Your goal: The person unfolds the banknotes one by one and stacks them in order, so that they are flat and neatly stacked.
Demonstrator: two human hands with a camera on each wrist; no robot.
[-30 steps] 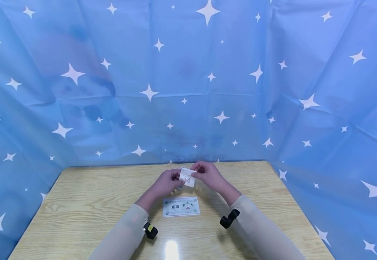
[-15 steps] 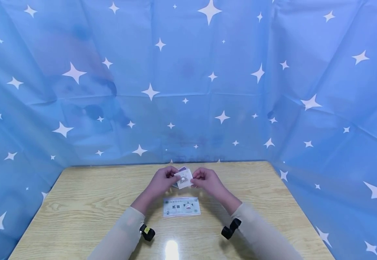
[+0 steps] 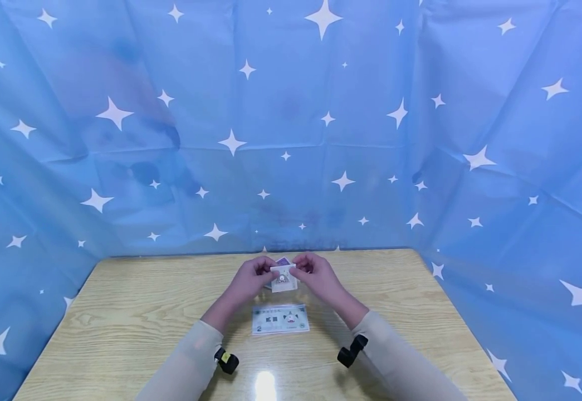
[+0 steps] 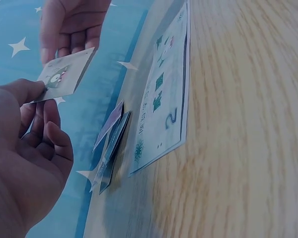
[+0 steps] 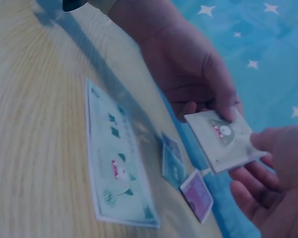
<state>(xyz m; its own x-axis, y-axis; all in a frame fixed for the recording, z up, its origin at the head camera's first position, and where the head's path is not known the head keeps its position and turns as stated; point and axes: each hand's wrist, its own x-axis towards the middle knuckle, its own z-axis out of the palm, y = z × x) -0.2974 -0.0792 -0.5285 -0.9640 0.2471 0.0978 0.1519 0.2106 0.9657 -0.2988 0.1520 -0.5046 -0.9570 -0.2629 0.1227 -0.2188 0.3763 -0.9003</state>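
A small pale square of folded paper note [image 3: 283, 280], printed with a little cartoon figure, is held above the far part of the table. My left hand [image 3: 250, 282] pinches its left edge, thumb on top and fingers beneath. At its upper right corner my right hand [image 3: 317, 275] pinches it too, as the folded note [image 5: 223, 139] shows in the right wrist view. Nearer to me, a long pale green note [image 3: 280, 319] marked with a 2 lies flat. Behind it lie a purple folded note [image 5: 197, 195] and a teal folded note [image 5: 173, 163], mostly hidden by my hands in the head view.
The wood-grain table [image 3: 135, 323] ends at a far edge just beyond my hands. A blue curtain with white stars [image 3: 291, 122] hangs behind it and on both sides. Each sleeve carries a black wrist camera [image 3: 227, 361].
The folded note has shifted a little left and turned from tilted to nearly straight. My right hand went from its upper right to its right side, then back to the upper right corner.
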